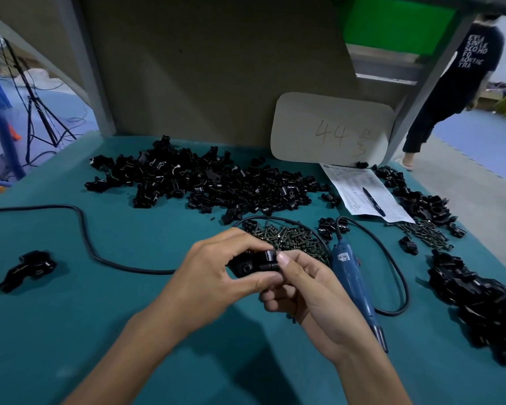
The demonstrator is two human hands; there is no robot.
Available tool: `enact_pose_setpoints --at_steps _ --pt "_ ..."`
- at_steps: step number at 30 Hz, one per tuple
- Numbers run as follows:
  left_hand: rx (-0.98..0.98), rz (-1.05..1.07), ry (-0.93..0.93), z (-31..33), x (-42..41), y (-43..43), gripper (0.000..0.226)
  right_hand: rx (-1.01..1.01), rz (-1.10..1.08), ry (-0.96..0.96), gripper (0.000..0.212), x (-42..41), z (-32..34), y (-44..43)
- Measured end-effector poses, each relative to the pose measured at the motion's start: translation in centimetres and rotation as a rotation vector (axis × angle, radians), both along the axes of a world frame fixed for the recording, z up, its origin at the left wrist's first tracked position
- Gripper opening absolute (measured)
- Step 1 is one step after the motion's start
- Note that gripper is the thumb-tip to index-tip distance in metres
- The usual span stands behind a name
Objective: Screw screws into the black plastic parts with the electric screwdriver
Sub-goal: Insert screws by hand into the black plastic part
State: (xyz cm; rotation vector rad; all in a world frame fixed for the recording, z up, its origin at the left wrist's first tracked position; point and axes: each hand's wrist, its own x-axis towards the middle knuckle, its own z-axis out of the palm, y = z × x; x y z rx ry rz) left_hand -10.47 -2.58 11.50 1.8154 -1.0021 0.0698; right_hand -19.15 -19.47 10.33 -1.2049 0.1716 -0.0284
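Note:
Both hands meet over the middle of the teal table (pixel 129 331) around one black plastic part (pixel 253 264). My left hand (pixel 216 276) grips it from the left with curled fingers and thumb. My right hand (pixel 301 285) pinches its right end between thumb and fingers. The blue electric screwdriver (pixel 355 285) lies on the table just right of my right hand, tip toward me, untouched. A heap of dark screws (pixel 292 236) sits directly behind the hands. A large pile of black plastic parts (pixel 205 179) spreads across the back of the table.
A black power cord (pixel 85 238) loops across the left of the table. A single assembled black part (pixel 27 268) lies at far left. More black parts (pixel 485 305) are heaped at right, with screws (pixel 427 233), a paper sheet with a pen (pixel 368 194), and a card marked 44 (pixel 330 130). A person (pixel 465 74) walks past behind.

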Motion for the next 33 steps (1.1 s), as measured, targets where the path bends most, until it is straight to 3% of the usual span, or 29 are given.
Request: enact_pose_setpoints --at_steps 3,5,7,8,9,15,23,26,29,33 --pt "-0.021 0.034 0.031 -1.3 0.8 -0.2 0.030 -0.211 -0.039 -0.012 0.019 0.5 -0.8 -1.3" --pt "-0.030 0.116 0.060 -2.8 1.6 -0.3 0.030 -0.653 -0.177 0.042 0.018 1.3 -1.8 -2.9" --pt "-0.029 0.202 0.096 -4.9 2.3 -0.4 0.027 -1.285 -0.178 0.191 0.030 2.1 -3.7 -4.5" --pt "-0.022 0.228 0.116 -6.0 2.5 -0.4 0.026 -1.475 -0.129 0.271 0.037 2.4 -4.6 -4.9" --pt "-0.009 0.241 0.136 -7.1 2.7 -0.5 0.026 -1.545 -0.101 0.312 0.038 2.6 -5.6 -5.0" --pt "0.039 0.277 0.157 -10.8 2.8 -1.6 0.027 -1.567 -0.185 0.266 0.017 3.7 -6.8 -4.8" --pt "0.076 0.256 0.118 -11.5 3.1 -2.1 0.024 -1.600 -0.068 0.374 0.017 5.7 -5.9 -5.0" --pt "0.078 0.251 0.102 -11.7 2.8 -2.0 0.025 -1.601 -0.097 0.322 0.019 5.8 -5.9 -5.1" --pt "0.072 0.257 0.094 -11.8 2.6 -1.8 0.028 -1.375 -0.216 0.214 0.011 5.6 -5.3 -5.5" --pt "0.066 0.277 0.086 -11.8 2.6 -1.8 0.028 -0.558 -0.238 0.177 0.009 5.2 -4.9 -4.5"
